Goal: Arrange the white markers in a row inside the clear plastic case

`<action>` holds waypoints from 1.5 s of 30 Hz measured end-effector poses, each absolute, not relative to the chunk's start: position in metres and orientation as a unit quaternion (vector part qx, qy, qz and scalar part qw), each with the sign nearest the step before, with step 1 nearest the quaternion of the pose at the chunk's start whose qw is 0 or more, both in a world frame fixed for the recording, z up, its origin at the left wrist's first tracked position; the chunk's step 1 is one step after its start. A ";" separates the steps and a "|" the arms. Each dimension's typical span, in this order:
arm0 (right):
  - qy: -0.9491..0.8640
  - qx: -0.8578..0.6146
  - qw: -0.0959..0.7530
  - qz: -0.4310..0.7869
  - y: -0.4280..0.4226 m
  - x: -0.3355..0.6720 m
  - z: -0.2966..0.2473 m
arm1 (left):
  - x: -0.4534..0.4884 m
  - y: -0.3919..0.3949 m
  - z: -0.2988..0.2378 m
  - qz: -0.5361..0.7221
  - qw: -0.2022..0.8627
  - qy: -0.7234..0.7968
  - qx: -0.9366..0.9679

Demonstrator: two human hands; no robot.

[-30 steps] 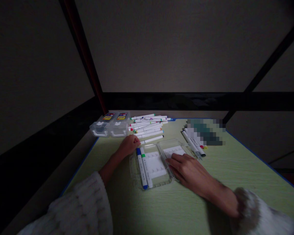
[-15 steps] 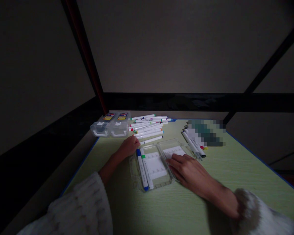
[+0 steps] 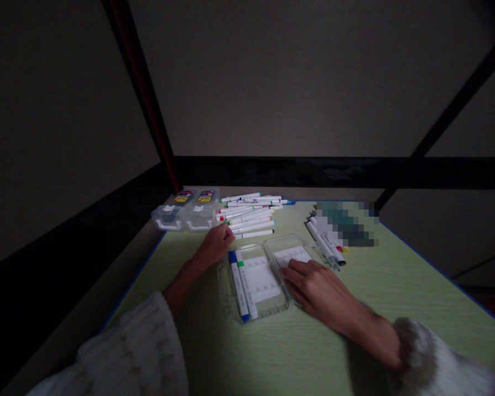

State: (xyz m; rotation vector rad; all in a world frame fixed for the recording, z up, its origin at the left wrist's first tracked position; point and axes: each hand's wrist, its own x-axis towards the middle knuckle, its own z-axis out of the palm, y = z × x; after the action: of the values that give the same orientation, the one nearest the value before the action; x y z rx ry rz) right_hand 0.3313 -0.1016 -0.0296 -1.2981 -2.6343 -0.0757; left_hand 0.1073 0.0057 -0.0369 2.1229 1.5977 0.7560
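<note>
A clear plastic marker case (image 3: 256, 316) lies unfolded on the table. A blue-capped marker (image 3: 238, 286) and a green-banded marker (image 3: 248, 286) lie side by side along the left of its near half, beside white slotted inserts. My left hand (image 3: 218, 243) is closed at the left end of a white marker with a black tip (image 3: 254, 235), just beyond the case; its fingertips are partly hidden. Over the case's right half, my right hand (image 3: 313, 286) has curled fingers gripping near the middle ridge.
Several white markers with coloured ends (image 3: 251, 212) are heaped at the back. Two lidded clear boxes (image 3: 202, 217) with handles stand at the back left. More grey and white markers (image 3: 324, 242) lie at the right by a blurred green patch (image 3: 342, 220). The table (image 3: 297, 363) has a blue edge.
My left hand has shifted slightly up and left, and the left end of the black-tipped marker has risen a little with it. My right hand and the case stay put.
</note>
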 end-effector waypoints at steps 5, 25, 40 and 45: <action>-0.891 -0.444 0.092 -0.019 -0.103 0.331 -0.028 | 0.108 0.004 -0.035 0.320 0.239 0.557 0.728; -0.872 -0.468 0.147 0.010 -0.103 0.332 -0.026 | 0.131 -0.021 -0.022 0.452 0.554 0.460 0.527; -0.812 -0.504 0.294 0.026 -0.100 0.336 -0.036 | 0.142 -0.035 -0.018 0.428 0.589 0.454 0.513; -0.791 -0.523 0.314 0.031 -0.098 0.338 -0.038 | 0.141 -0.033 -0.020 0.421 0.588 0.451 0.523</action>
State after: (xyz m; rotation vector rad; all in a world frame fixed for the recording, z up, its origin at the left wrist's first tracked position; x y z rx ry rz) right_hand 0.3378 -0.0984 -0.0381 -1.3797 -2.0864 0.0822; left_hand 0.1409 -0.0332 -0.0199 1.2180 1.0516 0.9802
